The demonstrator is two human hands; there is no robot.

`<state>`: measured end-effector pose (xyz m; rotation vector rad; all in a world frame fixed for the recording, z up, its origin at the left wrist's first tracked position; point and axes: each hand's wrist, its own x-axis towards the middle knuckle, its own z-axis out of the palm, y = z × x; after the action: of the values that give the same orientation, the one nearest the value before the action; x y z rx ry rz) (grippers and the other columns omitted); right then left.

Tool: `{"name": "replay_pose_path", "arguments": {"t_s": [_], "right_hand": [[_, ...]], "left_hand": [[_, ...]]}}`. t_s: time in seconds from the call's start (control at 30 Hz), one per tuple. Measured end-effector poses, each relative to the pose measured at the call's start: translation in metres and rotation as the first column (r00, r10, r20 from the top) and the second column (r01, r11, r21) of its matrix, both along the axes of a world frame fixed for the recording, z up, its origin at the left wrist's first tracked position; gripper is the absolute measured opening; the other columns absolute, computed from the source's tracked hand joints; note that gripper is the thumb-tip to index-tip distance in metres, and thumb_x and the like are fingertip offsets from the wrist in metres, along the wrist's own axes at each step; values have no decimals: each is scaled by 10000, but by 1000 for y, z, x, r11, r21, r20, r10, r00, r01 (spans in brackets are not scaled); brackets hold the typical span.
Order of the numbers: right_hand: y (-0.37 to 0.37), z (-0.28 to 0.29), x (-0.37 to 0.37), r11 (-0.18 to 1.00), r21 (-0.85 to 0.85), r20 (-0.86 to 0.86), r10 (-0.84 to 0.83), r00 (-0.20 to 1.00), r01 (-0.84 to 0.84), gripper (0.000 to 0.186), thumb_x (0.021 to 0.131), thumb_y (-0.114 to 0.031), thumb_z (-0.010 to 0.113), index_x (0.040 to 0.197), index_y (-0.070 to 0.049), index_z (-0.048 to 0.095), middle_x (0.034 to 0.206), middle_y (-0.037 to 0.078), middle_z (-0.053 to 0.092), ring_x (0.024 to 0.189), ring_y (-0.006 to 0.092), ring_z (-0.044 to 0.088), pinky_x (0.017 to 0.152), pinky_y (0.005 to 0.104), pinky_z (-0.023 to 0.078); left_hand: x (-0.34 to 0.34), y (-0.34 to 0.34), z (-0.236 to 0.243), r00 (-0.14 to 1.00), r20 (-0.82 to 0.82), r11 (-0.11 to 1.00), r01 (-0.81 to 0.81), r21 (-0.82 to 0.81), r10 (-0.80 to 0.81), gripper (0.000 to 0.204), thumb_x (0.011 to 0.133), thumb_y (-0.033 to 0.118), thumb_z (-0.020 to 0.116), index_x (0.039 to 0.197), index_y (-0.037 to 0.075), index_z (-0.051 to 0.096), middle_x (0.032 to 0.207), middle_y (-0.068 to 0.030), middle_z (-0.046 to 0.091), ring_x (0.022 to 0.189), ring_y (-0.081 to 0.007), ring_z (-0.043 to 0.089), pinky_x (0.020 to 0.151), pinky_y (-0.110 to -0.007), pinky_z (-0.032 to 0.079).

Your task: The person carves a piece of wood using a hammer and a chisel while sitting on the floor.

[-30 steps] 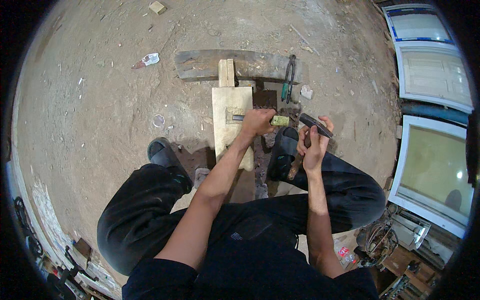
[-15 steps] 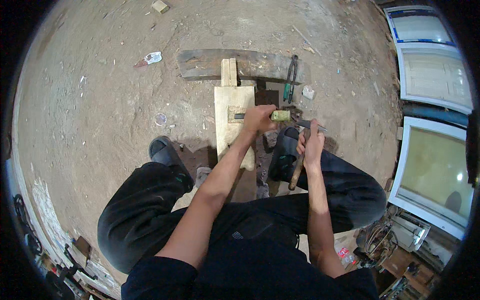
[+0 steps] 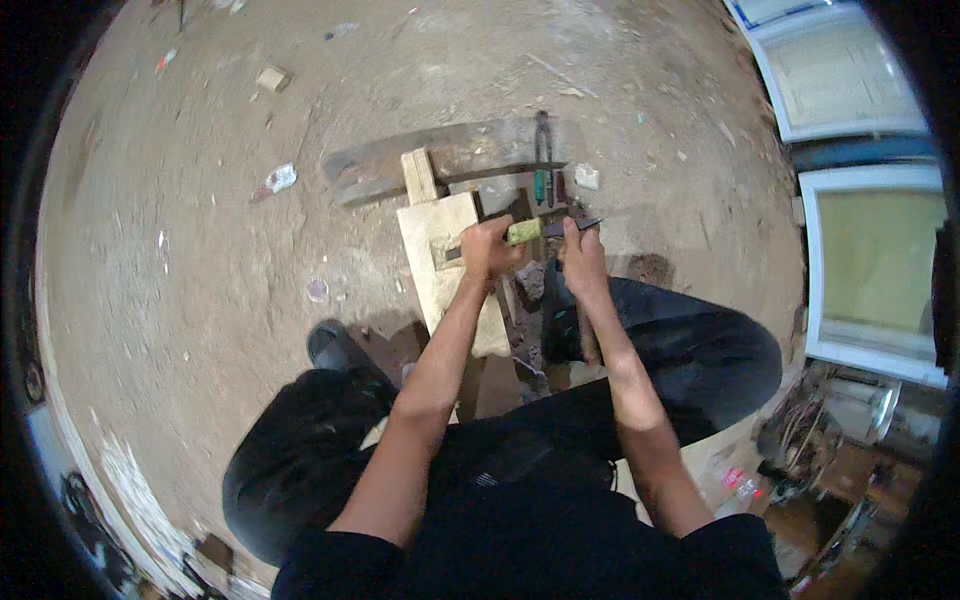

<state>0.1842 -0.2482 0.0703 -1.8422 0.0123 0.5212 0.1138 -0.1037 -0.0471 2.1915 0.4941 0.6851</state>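
My left hand [image 3: 487,250] is closed round a chisel [image 3: 524,232] with a yellow-green handle. The chisel's dark blade end lies over a shallow rectangular recess [image 3: 440,262] in a pale wooden board [image 3: 428,222]. A narrower wooden piece [image 3: 419,176] extends from the board's far end. My right hand [image 3: 583,262] grips a hammer by its wooden handle [image 3: 589,345], close under the head. The pointed dark hammer head [image 3: 575,228] is against or very near the butt of the chisel handle; blur hides whether they touch.
Beyond the board a dark plank [image 3: 375,172] lies on the dirt floor, with pincers [image 3: 543,165] with a green grip beside its right end. A pale chunk [image 3: 587,178] sits near them. White-framed panes [image 3: 812,270] stand at right. My legs flank the board.
The hammer head has come left to the butt of the chisel handle. The whole view has shifted and turned, so the board now appears tilted. Both hands keep their grips.
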Motion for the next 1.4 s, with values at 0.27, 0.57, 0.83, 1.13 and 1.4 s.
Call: {"name": "replay_pose_path", "arguments": {"t_s": [0.27,0.57,0.83,1.13,1.4], "right_hand": [[4,-18,-7,997,-72,-8,9,1000,-10,352,920,-322,591,854,19,537,676,99,582,612,216,565,588,370,436],[17,7,2,988,-116,315,130,940,-97,412,899,-352,610,940,55,564,878,224,639,768,357,631,696,453,465],[10,20,-2,866,366,299,-456,838,340,281,977,-306,526,857,-53,504,680,-3,486,531,60,437,432,243,332],[23,-26,-25,981,-96,266,188,945,-168,328,924,-245,592,1090,22,497,914,198,640,879,299,638,776,399,471],[29,-7,-25,958,176,168,197,966,-227,207,937,-200,575,1070,-55,511,794,44,562,657,134,543,614,309,450]], "left_hand": [[5,-3,15,996,40,996,-84,21,84,190,617,217,726,696,91,607,598,-126,599,560,-326,612,516,-411,478],[-2,7,31,998,-54,999,-18,-32,16,232,686,259,730,701,61,609,572,-165,567,523,-349,583,500,-405,436],[-3,-3,31,999,18,998,51,23,-51,179,670,198,677,666,56,568,541,-158,540,495,-346,569,473,-406,421],[-6,-4,23,996,-11,994,85,63,-85,234,678,255,709,689,65,574,591,-143,575,523,-330,584,489,-405,437],[-7,21,39,993,-92,997,74,19,-72,251,719,213,657,880,20,664,685,-198,626,662,-378,632,587,-433,475]]}}
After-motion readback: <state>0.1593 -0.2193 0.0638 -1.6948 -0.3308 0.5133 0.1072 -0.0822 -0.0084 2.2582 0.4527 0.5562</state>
